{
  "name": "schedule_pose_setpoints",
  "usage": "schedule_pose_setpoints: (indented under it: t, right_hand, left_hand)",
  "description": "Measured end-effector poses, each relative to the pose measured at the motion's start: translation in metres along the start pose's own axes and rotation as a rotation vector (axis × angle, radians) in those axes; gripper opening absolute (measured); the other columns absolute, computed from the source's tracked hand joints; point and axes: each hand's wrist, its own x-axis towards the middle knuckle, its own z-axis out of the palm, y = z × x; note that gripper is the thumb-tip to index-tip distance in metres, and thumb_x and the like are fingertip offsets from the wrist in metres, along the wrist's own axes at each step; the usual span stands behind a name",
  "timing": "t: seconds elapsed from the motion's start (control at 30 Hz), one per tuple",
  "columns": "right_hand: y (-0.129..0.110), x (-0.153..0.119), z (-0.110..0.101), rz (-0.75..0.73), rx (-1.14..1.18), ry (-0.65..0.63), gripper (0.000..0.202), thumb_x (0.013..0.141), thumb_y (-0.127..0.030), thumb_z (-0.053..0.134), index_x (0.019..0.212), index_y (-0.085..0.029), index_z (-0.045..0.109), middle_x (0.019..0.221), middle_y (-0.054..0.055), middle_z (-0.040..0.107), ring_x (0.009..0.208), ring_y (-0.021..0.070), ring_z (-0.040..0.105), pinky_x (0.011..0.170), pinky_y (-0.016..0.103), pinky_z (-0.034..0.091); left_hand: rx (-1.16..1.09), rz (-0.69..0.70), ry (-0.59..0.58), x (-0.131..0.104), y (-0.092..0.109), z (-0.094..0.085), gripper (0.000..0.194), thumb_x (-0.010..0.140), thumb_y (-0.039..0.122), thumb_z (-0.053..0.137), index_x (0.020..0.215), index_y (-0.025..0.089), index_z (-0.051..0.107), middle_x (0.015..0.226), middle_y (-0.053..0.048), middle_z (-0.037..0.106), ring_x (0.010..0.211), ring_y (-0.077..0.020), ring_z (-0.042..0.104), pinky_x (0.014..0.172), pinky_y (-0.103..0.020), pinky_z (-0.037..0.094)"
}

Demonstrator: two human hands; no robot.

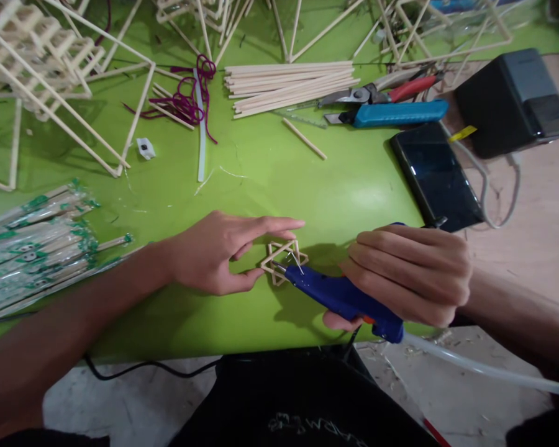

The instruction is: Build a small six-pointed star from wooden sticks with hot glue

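A small star made of thin wooden sticks [284, 261] lies flat on the green table [270, 180]. My left hand [218, 251] pins it down, forefinger on its far edge and thumb against its near left point. My right hand [410, 273] grips a blue glue gun [340, 298], whose nozzle touches the star's left side. A clear glue stick [484, 369] sticks out of the gun's back toward the lower right.
A bundle of loose sticks [289, 87], red-handled pliers [382, 92] and a blue cutter [395, 113] lie at the back. A dark phone [435, 177] and a black box [512, 102] sit at right. Wrapped chopsticks [32, 248] are at left, stick frames [51, 68] at back left.
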Motion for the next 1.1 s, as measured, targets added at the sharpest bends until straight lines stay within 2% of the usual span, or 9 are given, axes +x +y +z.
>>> schedule_pose_setpoints:
  t: [0.17, 0.3, 0.5, 0.77, 0.97, 1.1]
  right_hand:
    - [0.0, -0.001, 0.0, 0.0, 0.003, 0.001, 0.039, 0.086, -0.051, 0.068, 0.062, -0.02, 0.065, 0.064, 0.003, 0.059, 0.064, 0.0166, 0.059, 0.055, 0.03, 0.051]
    - [0.0, -0.002, 0.0, -0.006, -0.006, -0.001, 0.041, 0.084, -0.053, 0.069, 0.06, -0.021, 0.064, 0.062, 0.002, 0.058, 0.061, 0.0159, 0.057, 0.051, 0.029, 0.05]
    - [0.0, -0.003, 0.001, 0.01, -0.027, 0.0, 0.04, 0.083, -0.055, 0.068, 0.061, -0.022, 0.063, 0.061, 0.0, 0.059, 0.061, 0.0147, 0.057, 0.05, 0.027, 0.049]
    - [0.0, -0.005, 0.001, -0.014, -0.045, -0.011, 0.039, 0.087, -0.054, 0.066, 0.064, -0.023, 0.063, 0.066, 0.001, 0.061, 0.068, 0.0162, 0.061, 0.057, 0.029, 0.053]
    - [0.001, 0.0, -0.003, -0.022, -0.06, -0.013, 0.043, 0.087, -0.055, 0.067, 0.06, -0.022, 0.063, 0.062, 0.001, 0.061, 0.059, 0.0141, 0.057, 0.048, 0.027, 0.049]
    - [0.001, 0.006, -0.01, -0.051, -0.041, -0.033, 0.039, 0.085, -0.053, 0.071, 0.064, -0.02, 0.068, 0.062, 0.002, 0.064, 0.061, 0.0157, 0.061, 0.05, 0.028, 0.052]
  left_hand:
    - [0.016, 0.001, 0.003, 0.0, 0.0, 0.0, 0.076, 0.082, 0.017, 0.064, 0.152, 0.03, 0.035, 0.133, -0.003, 0.067, 0.057, -0.0064, 0.053, 0.058, -0.021, 0.05]
    - [0.004, -0.003, 0.01, -0.001, -0.002, 0.0, 0.077, 0.082, 0.016, 0.066, 0.151, 0.03, 0.036, 0.133, -0.003, 0.067, 0.058, -0.006, 0.052, 0.059, -0.021, 0.05]
    - [-0.016, -0.006, 0.04, -0.003, -0.004, -0.001, 0.074, 0.085, 0.021, 0.069, 0.151, 0.028, 0.037, 0.13, -0.007, 0.064, 0.061, -0.0061, 0.051, 0.06, -0.021, 0.05]
    - [-0.024, 0.008, 0.052, -0.003, -0.006, 0.0, 0.069, 0.086, 0.021, 0.068, 0.149, 0.028, 0.039, 0.123, -0.007, 0.066, 0.059, -0.0057, 0.05, 0.056, -0.02, 0.048]
    - [-0.044, 0.0, 0.05, -0.004, -0.006, 0.001, 0.07, 0.086, 0.02, 0.069, 0.149, 0.029, 0.039, 0.123, -0.006, 0.066, 0.059, -0.0059, 0.049, 0.056, -0.02, 0.048]
    - [-0.069, -0.001, 0.065, -0.004, -0.007, 0.002, 0.07, 0.086, 0.02, 0.069, 0.149, 0.028, 0.04, 0.123, -0.007, 0.067, 0.058, -0.0056, 0.048, 0.054, -0.02, 0.047]
